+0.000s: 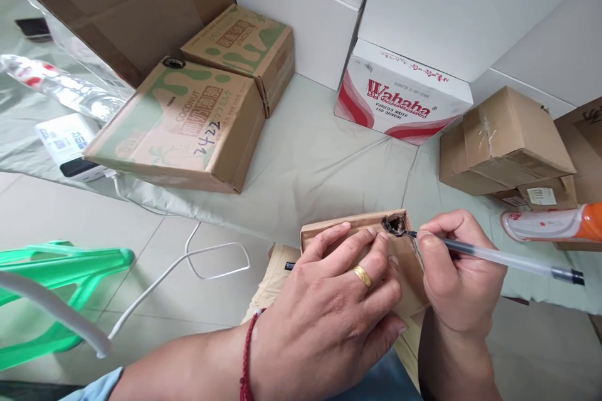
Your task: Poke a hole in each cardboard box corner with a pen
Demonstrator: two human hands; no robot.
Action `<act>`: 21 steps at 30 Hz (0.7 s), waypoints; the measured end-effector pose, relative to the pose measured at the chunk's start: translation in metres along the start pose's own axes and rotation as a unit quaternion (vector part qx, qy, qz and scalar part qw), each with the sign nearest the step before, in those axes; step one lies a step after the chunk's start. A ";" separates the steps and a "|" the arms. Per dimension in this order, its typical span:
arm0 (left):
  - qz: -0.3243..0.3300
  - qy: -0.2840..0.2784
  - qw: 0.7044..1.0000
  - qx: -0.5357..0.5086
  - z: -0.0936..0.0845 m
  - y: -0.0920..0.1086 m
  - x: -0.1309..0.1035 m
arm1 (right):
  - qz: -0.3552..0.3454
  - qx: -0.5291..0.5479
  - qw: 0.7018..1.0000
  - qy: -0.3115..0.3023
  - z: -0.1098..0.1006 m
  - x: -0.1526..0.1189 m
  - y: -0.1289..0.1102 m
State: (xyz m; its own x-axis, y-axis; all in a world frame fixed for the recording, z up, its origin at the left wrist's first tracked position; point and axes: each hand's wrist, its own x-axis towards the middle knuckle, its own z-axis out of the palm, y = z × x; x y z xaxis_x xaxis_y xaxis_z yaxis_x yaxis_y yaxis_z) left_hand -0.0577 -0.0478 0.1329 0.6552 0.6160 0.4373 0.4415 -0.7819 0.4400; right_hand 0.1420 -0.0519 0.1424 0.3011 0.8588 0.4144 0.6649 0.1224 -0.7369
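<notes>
Pale cloth (301, 150), left fingers (350, 254) palm-down on cardboard (412, 272)

White panels (320, 37) behind, pale tiled floor (174, 301), possibly a cloth-draped bed (301, 150), soft even light

Left fingers (324, 242) touch cardboard (411, 272); right fingers (452, 222) hold a pen (498, 255).

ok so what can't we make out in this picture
All in the head view:
Middle of the cardboard box: hidden under the left grip.
Inside of the dark patch: too dark.
Rest of the green plastic piece: cut off by the left edge.
End of the orange-and-clear container: cut off by the right edge.
Label fine print: too small.
</notes>
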 end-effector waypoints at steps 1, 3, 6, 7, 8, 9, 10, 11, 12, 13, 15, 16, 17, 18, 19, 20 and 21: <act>0.001 0.001 1.000 0.002 0.000 0.000 0.000 | 0.000 -0.004 1.000 0.018 0.000 -0.001 0.000; 0.000 0.001 1.000 0.004 0.000 0.000 0.000 | 0.003 -0.009 0.999 0.041 0.001 -0.002 0.001; 0.002 0.002 1.000 0.007 0.000 0.000 -0.001 | 0.013 -0.009 0.999 0.037 0.002 -0.002 0.002; 0.003 0.003 1.000 0.008 0.000 0.000 -0.001 | 0.018 -0.009 0.999 0.033 0.003 -0.002 0.002; 0.003 0.003 1.000 0.008 -0.001 0.000 -0.001 | 0.021 -0.011 0.999 0.030 0.003 -0.002 0.002; 0.003 0.004 1.000 0.008 -0.001 0.000 -0.001 | 0.022 -0.014 0.999 0.030 0.003 -0.002 0.003; 0.002 0.006 1.000 0.008 -0.001 0.001 -0.001 | 0.023 -0.017 0.999 0.030 0.002 -0.002 0.003; 0.001 0.009 1.000 0.008 0.000 0.001 -0.001 | 0.022 -0.022 0.999 0.031 0.002 -0.002 0.003; -0.001 0.010 1.000 0.009 0.000 0.002 -0.001 | 0.020 -0.027 0.999 0.031 0.001 -0.002 0.003; -0.002 0.012 1.000 0.009 0.000 0.002 -0.001 | 0.015 -0.029 0.999 0.028 0.000 -0.003 0.004; -0.003 0.012 1.000 0.006 0.001 0.003 -0.002 | 0.004 -0.023 1.000 0.015 -0.001 -0.004 0.005; -0.003 0.011 1.000 0.005 0.001 0.003 -0.003 | 0.000 -0.016 1.000 0.007 -0.001 -0.005 0.005; -0.004 0.012 1.000 0.003 0.001 0.004 -0.003 | -0.002 -0.009 1.000 0.003 -0.001 -0.005 0.005; -0.004 0.013 1.000 0.003 0.001 0.004 -0.003 | -0.003 -0.004 1.000 0.007 -0.001 -0.005 0.006; -0.004 0.014 1.000 0.004 0.001 0.004 -0.003 | -0.004 -0.005 1.000 0.016 -0.001 -0.005 0.006; -0.003 0.015 1.000 0.006 0.001 0.004 -0.003 | -0.006 -0.009 1.000 0.028 -0.001 -0.005 0.006; -0.001 0.015 1.000 0.008 0.001 0.004 -0.003 | -0.008 -0.015 0.999 0.037 0.000 -0.005 0.007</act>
State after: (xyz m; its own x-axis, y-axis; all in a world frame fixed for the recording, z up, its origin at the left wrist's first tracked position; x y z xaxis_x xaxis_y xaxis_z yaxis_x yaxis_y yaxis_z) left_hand -0.0577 -0.0528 0.1323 0.6355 0.6204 0.4596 0.4530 -0.7816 0.4288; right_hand 0.1453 -0.0556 0.1357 0.3401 0.8173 0.4651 0.6902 0.1189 -0.7137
